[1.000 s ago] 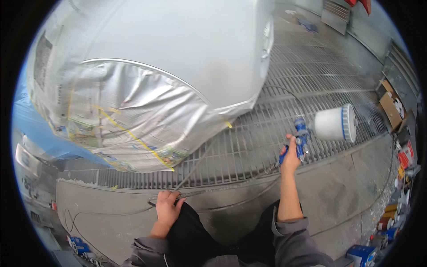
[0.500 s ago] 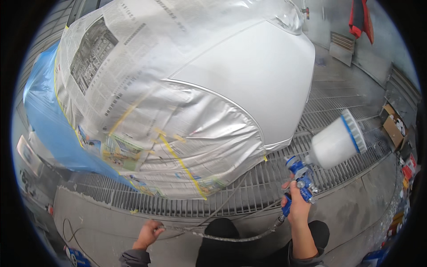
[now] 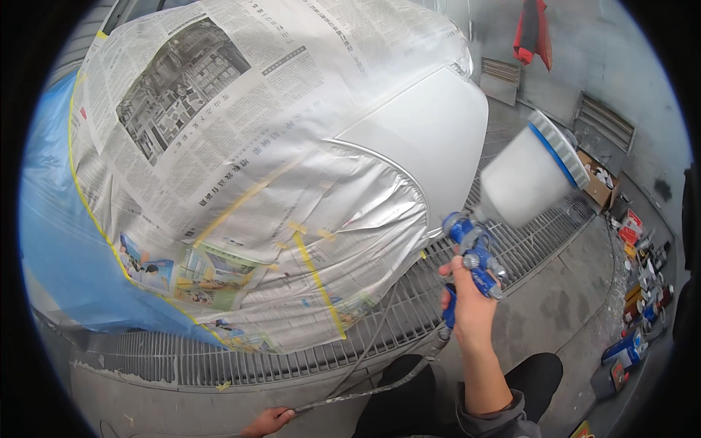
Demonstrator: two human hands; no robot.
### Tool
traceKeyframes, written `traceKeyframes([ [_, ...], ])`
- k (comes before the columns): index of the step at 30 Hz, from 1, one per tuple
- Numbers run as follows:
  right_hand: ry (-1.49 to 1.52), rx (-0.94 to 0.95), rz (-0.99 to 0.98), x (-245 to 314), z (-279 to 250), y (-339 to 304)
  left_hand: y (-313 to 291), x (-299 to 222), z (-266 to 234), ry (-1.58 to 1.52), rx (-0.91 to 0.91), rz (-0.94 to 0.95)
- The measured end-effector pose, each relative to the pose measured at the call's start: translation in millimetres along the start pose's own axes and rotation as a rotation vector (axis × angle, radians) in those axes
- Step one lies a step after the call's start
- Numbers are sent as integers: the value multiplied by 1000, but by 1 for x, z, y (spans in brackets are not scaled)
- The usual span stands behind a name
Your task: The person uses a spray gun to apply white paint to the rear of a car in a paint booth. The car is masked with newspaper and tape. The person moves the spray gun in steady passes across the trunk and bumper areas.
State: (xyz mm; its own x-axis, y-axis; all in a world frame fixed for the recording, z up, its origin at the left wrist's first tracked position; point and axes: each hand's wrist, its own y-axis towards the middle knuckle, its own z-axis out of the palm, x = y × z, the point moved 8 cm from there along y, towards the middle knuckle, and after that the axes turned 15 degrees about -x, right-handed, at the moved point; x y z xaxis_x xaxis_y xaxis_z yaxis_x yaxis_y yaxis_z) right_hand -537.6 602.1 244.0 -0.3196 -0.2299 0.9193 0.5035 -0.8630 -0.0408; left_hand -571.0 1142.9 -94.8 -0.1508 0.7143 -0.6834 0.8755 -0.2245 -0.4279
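Observation:
My right hand point(image 3: 471, 296) is closed round the handle of a blue and silver spray gun point(image 3: 473, 252). A large whitish paint cup point(image 3: 524, 179) with a blue ring and a pale ribbed lid tilts up and right from the gun. From the handle's foot an air hose point(image 3: 380, 390) runs left to my left hand point(image 3: 270, 422), whose fingers are pinched on it low in the picture. Beyond the gun is a silver-white car panel point(image 3: 431, 135) with a curved wheel-arch edge. Newspaper masking point(image 3: 292, 109) and yellow tape point(image 3: 318, 281) cover the area left of it.
Blue plastic sheeting point(image 3: 69, 255) drapes the far left. A metal floor grating point(image 3: 285, 365) runs under the car. Along the right wall stand a cardboard box point(image 3: 600, 191) and several cans point(image 3: 624, 349). A red and dark cloth point(image 3: 533, 35) hangs at the back.
The view has shifted, bringing the masked side and right-hand cans further into sight. The spray gun in my right hand sits higher and further left; my left hand, still on the hose, appears lower.

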Motion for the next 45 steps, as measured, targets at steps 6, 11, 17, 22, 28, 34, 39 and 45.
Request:
traceKeyframes([
  [6,-39,278,-87,15,72,-57,-27,-14,-19,183,43,-103],
  [11,-96,265,-51,16,99,-62,-34,-8,-16,108,-13,-125],
  [17,14,-57,-56,-10,48,-24,-21,23,-16,-1,-38,-53],
  [22,29,24,-62,-12,58,-29,2,71,3,-1,51,-61],
  [28,34,375,-28,1,112,-60,0,102,18,6,-29,-36],
  [34,192,180,0,-37,83,-22,-3,71,8,45,-63,-124],
  [39,279,-21,132,-90,36,21,-11,58,0,65,-90,-172],
  [45,302,-188,265,-175,-25,61,-11,49,2,78,-89,-202],
])
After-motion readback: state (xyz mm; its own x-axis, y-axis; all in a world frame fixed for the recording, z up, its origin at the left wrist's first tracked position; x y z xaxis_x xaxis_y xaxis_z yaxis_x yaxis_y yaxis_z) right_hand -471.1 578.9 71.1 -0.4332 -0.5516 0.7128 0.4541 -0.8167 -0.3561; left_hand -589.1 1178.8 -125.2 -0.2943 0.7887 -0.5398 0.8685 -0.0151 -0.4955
